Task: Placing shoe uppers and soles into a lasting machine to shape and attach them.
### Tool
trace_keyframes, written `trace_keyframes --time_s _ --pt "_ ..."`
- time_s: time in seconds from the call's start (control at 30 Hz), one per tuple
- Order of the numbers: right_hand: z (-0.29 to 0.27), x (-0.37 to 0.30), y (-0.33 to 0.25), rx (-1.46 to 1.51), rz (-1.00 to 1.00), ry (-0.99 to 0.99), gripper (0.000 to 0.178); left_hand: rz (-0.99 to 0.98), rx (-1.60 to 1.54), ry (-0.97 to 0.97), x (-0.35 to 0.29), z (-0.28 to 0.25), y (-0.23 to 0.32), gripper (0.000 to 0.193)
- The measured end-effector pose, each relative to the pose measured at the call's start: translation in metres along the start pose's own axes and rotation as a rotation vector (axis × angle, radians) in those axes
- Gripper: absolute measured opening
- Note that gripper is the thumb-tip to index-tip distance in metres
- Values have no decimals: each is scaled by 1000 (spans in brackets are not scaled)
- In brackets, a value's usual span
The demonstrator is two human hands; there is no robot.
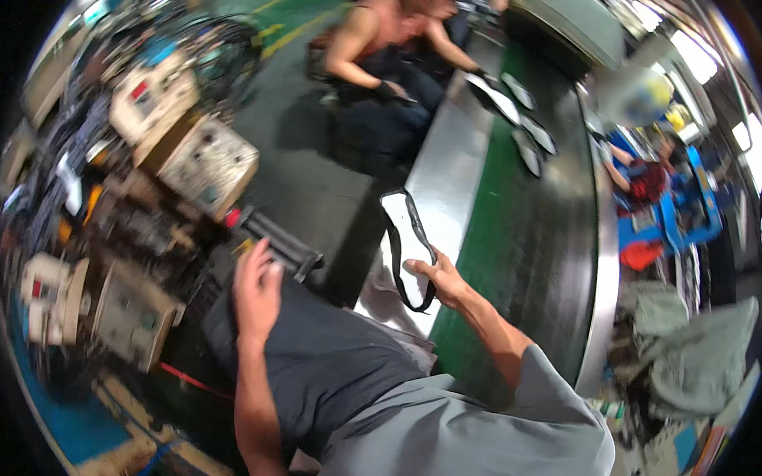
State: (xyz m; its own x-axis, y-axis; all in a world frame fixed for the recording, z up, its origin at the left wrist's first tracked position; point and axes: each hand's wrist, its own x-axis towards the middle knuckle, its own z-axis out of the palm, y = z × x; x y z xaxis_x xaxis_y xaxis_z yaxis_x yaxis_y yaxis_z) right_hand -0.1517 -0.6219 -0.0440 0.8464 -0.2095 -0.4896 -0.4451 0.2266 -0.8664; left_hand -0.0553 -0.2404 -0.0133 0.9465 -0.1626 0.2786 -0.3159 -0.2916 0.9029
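My right hand (443, 279) grips a shoe sole (409, 237), thumb on its white face and fingers behind. The piece is long, white in the middle and edged in black, and it is held upright over the metal edge of the conveyor. My left hand (257, 284) is raised above my dark trousers with nothing in it, its fingers apart. Close to it is a black bar-shaped machine part (276, 242) with a red end. Further up the green conveyor belt (532, 224) lie several similar white pieces (535, 136).
A person (383, 57) with dark gloves sits at the far left side of the conveyor. Another person (647, 178) sits across it, by a blue frame (690, 210). Beige machine boxes (206, 164) crowd my left. Grey-green cloth (695, 353) lies right of the belt.
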Motion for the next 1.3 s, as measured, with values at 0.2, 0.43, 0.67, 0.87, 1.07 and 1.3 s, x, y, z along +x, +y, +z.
trace_keyframes --time_s 0.2,0.43,0.67,0.87,1.07,1.3 --pt "152 -25 -18 -341 -129 -541 99 158 230 76 16 -31 44 46" --pt "227 -19 -3 -720 -595 -759 120 343 525 293 -64 -99 68 50" --pt "250 -1 67 -625 -787 -767 105 -136 -12 130 -107 -60 98 102" --pt "238 5 90 -615 -780 -798 114 -62 74 146 -105 -49 82 76" --pt "243 -1 89 -547 -815 -739 114 -58 68 153 -99 -46 80 66" --pt "241 5 -7 -639 -496 -1022 116 -169 -513 148 -80 -78 73 89"
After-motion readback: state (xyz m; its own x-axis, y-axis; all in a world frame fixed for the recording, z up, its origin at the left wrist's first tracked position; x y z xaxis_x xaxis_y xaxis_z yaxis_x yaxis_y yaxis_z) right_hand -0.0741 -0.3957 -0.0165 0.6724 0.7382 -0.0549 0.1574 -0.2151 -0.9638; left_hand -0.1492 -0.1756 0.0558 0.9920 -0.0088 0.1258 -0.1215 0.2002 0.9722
